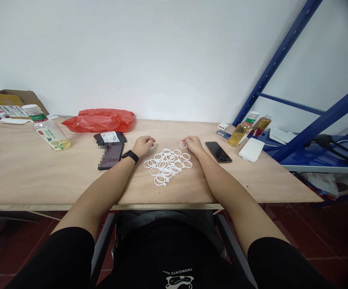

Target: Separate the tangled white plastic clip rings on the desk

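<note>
A heap of several white plastic rings (167, 165) lies on the wooden table (26, 176) straight ahead of me. My left hand (144, 145) rests curled at the heap's far left corner, pinching one white ring (153, 145); a black band is on its wrist. My right hand (192, 143) is curled at the far right corner, fingers closed on another white ring (183, 145). Both forearms lie on the table on either side of the heap.
A dark phone (218, 152), a white power bank (251, 149) and two drink bottles (242, 130) lie to the right. On the left are a black pouch (111, 149), a red plastic bag (101, 120), a bottle (49, 133) and a cardboard box (13, 100). Blue shelving (309, 116) stands right.
</note>
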`<state>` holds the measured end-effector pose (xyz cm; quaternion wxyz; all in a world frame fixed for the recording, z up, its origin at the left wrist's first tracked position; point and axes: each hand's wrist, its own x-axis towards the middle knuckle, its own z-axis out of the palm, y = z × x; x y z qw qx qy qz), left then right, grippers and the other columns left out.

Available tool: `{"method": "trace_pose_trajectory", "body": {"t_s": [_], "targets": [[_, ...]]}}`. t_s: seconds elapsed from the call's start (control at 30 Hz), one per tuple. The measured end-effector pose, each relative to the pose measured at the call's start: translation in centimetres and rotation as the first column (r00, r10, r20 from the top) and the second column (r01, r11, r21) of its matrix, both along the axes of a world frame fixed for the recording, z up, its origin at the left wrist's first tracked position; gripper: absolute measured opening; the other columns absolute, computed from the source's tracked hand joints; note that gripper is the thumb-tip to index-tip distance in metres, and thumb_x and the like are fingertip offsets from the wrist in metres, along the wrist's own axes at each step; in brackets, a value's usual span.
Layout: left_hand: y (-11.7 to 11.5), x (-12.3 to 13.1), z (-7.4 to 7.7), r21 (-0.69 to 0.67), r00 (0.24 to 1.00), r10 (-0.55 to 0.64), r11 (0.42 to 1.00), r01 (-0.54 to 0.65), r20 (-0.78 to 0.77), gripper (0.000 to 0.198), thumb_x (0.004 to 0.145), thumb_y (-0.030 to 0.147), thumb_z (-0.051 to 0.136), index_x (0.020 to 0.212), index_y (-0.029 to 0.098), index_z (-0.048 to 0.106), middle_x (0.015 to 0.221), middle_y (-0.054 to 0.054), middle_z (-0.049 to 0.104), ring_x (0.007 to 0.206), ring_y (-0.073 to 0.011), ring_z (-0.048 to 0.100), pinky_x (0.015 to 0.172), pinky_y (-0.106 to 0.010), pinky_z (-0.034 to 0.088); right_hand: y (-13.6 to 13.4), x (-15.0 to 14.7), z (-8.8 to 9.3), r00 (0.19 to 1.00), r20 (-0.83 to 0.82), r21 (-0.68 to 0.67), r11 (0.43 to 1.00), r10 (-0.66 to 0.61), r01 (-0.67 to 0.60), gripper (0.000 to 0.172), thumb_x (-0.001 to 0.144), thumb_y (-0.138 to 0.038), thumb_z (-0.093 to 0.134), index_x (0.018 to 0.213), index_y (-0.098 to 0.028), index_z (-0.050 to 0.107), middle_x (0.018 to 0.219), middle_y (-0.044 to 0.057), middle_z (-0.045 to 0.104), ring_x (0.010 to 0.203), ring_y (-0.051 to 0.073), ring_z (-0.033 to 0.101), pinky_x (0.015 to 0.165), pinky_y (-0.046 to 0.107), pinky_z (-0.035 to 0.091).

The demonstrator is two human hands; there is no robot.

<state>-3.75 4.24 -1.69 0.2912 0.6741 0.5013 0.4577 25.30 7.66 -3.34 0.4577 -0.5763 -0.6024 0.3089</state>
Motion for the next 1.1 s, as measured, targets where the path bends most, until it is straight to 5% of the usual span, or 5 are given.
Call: {"method": "trace_pose_trajectory", "body": {"t_s": [0.57, 0.77, 0.93, 1.0, 1.1], "targets": [[0.0, -0.1, 0.4, 0.040, 0.991, 0.064, 0.997, -0.059, -0.116, 0.030, 0.071, 0.019, 0.042, 0.073, 0.014, 0.072, 0.071, -0.006, 0.072, 0.068, -0.0187, 0.065, 0.067, -0.027, 0.051, -0.6, -0.8, 0.4, 0.993, 0.121, 0.088, 0.996, -0.009, -0.002, 0.020, 0.070, -0.012, 0.041, 0.069, -0.021, 0.059, 0.068, -0.002, 0.065, 0.072, 0.015, 0.058, 0.071, 0.024, 0.042], [0.3, -0.6, -0.2, 0.154, 0.971, 0.113, 0.985, -0.082, -0.211, 0.045, 0.076, 0.014, 0.046, 0.115, 0.014, 0.070, 0.109, -0.010, 0.074, 0.100, -0.0213, 0.068, 0.096, -0.033, 0.049, -0.2, 0.1, 0.1, 0.980, 0.174, 0.056, 0.994, -0.099, 0.091, 0.015, 0.074, -0.019, 0.053, 0.081, -0.021, 0.065, 0.083, 0.000, 0.069, 0.081, 0.017, 0.060, 0.079, 0.027, 0.045], [0.3, -0.5, -0.5, 0.171, 0.886, 0.054, 0.985, 0.029, -0.461, 0.037, 0.076, 0.017, 0.051, 0.104, 0.017, 0.075, 0.122, -0.012, 0.068, 0.119, -0.0285, 0.059, 0.108, -0.042, 0.041, -1.1, 0.3, 1.2, 0.937, 0.298, 0.164, 0.977, -0.181, 0.136, 0.014, 0.075, -0.020, 0.057, 0.084, -0.021, 0.068, 0.094, 0.004, 0.069, 0.089, 0.020, 0.059, 0.085, 0.031, 0.045], [0.1, -0.2, -0.3, 0.200, 0.868, 0.050, 0.978, 0.057, -0.494, 0.033, 0.075, 0.019, 0.055, 0.099, 0.018, 0.076, 0.126, -0.011, 0.066, 0.122, -0.0302, 0.056, 0.110, -0.045, 0.037, -1.9, -0.6, 1.7, 0.950, 0.283, 0.220, 0.973, -0.133, 0.071, 0.015, 0.076, -0.021, 0.060, 0.087, -0.021, 0.070, 0.094, 0.003, 0.069, 0.088, 0.019, 0.060, 0.085, 0.030, 0.045], [-0.6, 0.3, 0.4, 0.249, 0.875, 0.004, 0.959, 0.134, -0.485, 0.031, 0.074, 0.021, 0.055, 0.097, 0.019, 0.077, 0.117, -0.010, 0.069, 0.111, -0.0278, 0.060, 0.107, -0.044, 0.040, -3.4, -2.9, 2.1, 0.959, 0.265, 0.186, 0.970, 0.101, -0.153, 0.012, 0.079, -0.027, 0.063, 0.086, -0.023, 0.072, 0.088, 0.001, 0.071, 0.082, 0.017, 0.061, 0.082, 0.029, 0.046]]}}
